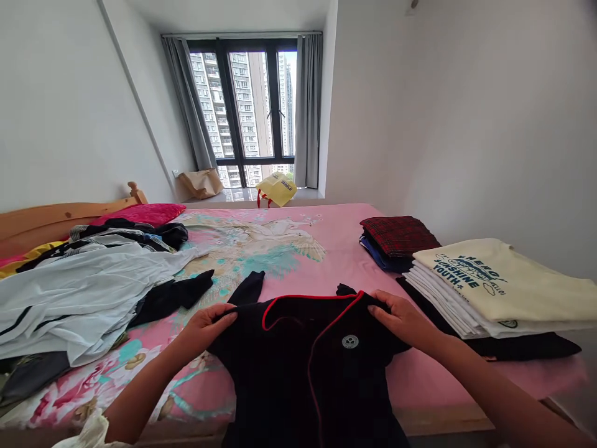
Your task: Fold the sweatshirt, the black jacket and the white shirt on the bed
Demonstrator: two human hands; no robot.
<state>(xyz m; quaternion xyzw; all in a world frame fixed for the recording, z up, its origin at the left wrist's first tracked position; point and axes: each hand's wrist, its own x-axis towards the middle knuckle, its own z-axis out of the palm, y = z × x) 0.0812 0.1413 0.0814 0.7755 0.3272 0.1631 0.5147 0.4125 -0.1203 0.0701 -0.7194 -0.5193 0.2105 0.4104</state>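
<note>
Pink bedsheet with a floral and bird print (pixel 429 386) fills the view, and the black short-sleeved top with red piping (pixel 308 379) lies spread on it right in front of you, at the near edge of the bed. Its long axis runs straight away from you, with the red-edged collar (pixel 298 297) pointing toward the window and the hem running out of view at the bottom; a round silver badge (pixel 350 341) sits on the chest. What you have in hand now is the top's shoulders: your left hand (pixel 205 330) and your right hand (pixel 401 320) each clench the upper edge between fingers and thumb, one at either side of the collar. To your left lies a heap of white and black clothes (pixel 79 298). To your right sit a folded red plaid cloth (pixel 398 236) and a stack of folded cream printed T-shirts (pixel 471 280). Farther off, a pink pillow (pixel 140 214) rests against the wooden headboard (pixel 60 218), and a yellow bag (pixel 276 190) and a brown paper bag (pixel 200 183) stand on the sill below the dark-framed window (pixel 242 106).
</note>
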